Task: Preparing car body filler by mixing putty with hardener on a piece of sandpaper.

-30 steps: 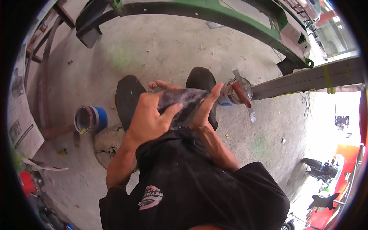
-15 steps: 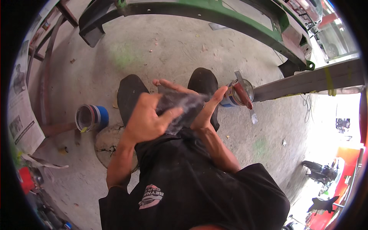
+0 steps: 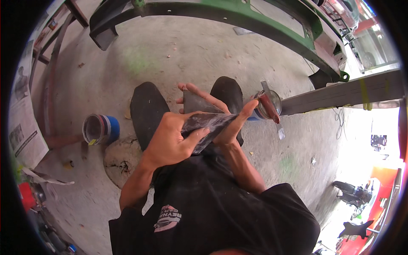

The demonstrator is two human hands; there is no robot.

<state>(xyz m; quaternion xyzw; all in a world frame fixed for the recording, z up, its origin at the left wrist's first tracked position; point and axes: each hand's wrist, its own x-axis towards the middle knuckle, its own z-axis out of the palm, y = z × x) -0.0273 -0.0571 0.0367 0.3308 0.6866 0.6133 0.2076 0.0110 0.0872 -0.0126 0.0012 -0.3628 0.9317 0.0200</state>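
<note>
My left hand (image 3: 172,138) grips a dark grey sheet (image 3: 206,125), smeared with whitish dust, that looks like sandpaper. Its thumb lies on top of the sheet; the other fingers are hidden beneath. Under it, my right hand (image 3: 227,131) is turned palm up, its fingers stretched out to the left and its thumb raised. Across those fingers lies a second plain dark grey piece (image 3: 196,103), like the same sandpaper. Whether the two pieces are one folded sheet I cannot tell. Both hands are above my lap, between my knees.
A blue can (image 3: 111,129) stands left of my knees. Right of them, another can (image 3: 277,101) carries flat metal scrapers and a reddish-brown piece (image 3: 268,106) across its top. A green metal frame (image 3: 204,12) spans the far side; a grey beam (image 3: 344,90) reaches in from the right.
The left hand and its sheet, blurred before, are now sharp and slightly lower and tilted. More of the piece on the right hand's fingers shows. The right hand has shifted slightly right.
</note>
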